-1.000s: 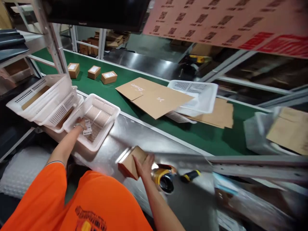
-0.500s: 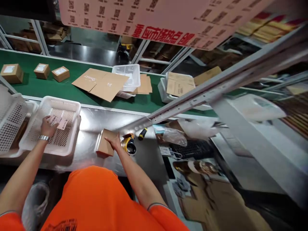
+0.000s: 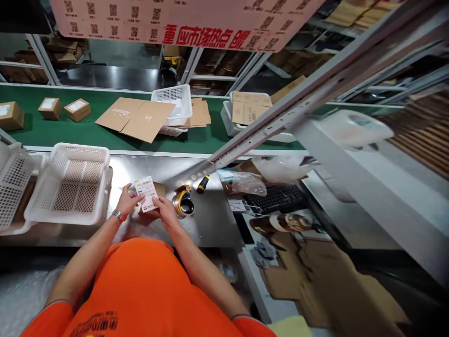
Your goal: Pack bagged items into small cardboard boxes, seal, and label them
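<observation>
A white printed label (image 3: 147, 194) is held over a small brown cardboard box (image 3: 154, 202) lying on the steel worktop (image 3: 210, 220). My left hand (image 3: 128, 201), with a watch at the wrist, pinches the label's left edge. My right hand (image 3: 164, 209) pinches its lower right edge, above the box. A white mesh basket (image 3: 70, 185) stands left of my hands with nothing in it. A roll of tape (image 3: 182, 203) sits just right of the box.
A green conveyor belt (image 3: 63, 131) runs behind the worktop with small boxes (image 3: 51, 107), flat cardboard (image 3: 136, 119) and white baskets (image 3: 177, 100). A black-and-yellow pen-like tool (image 3: 202, 183), plastic bags (image 3: 249, 183) and a keyboard (image 3: 277, 199) lie to the right. A metal rail (image 3: 280, 124) slants overhead.
My left hand took the label out of the white basket and carried it right to the box. My right hand, which rested on the box, now grips the label too.
</observation>
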`<move>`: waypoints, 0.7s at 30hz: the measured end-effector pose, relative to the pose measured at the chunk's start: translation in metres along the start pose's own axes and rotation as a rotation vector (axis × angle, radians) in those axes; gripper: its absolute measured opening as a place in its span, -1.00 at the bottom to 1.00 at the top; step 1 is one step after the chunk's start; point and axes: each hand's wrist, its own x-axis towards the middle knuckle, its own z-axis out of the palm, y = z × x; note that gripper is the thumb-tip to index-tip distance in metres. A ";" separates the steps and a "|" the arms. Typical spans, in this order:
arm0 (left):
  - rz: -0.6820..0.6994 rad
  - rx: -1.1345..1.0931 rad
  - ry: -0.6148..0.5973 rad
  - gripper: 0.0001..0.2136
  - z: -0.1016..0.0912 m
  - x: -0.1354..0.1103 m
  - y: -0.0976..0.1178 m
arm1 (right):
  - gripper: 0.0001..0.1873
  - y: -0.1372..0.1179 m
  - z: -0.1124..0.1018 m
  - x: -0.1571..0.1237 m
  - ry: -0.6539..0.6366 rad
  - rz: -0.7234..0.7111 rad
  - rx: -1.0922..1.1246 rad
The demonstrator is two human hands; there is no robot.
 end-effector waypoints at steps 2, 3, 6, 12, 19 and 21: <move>-0.057 -0.013 -0.076 -0.36 0.018 -0.005 -0.011 | -0.42 0.002 -0.003 -0.009 0.066 0.049 0.134; -0.075 0.010 -0.110 -0.49 0.026 -0.008 -0.016 | -0.41 0.003 -0.006 -0.013 0.076 0.067 0.169; -0.104 0.080 -0.131 -0.71 0.042 -0.014 -0.029 | -0.43 0.006 -0.019 -0.028 0.060 0.108 0.237; -0.116 0.066 -0.091 -0.75 0.052 -0.014 -0.030 | -0.51 0.007 -0.045 -0.057 0.042 0.129 0.356; -0.111 0.091 -0.069 -0.75 0.060 -0.013 -0.027 | -0.51 0.004 -0.051 -0.058 0.014 0.131 0.337; -0.105 0.089 -0.075 -0.74 0.060 -0.014 -0.026 | -0.49 0.005 -0.052 -0.056 0.007 0.133 0.332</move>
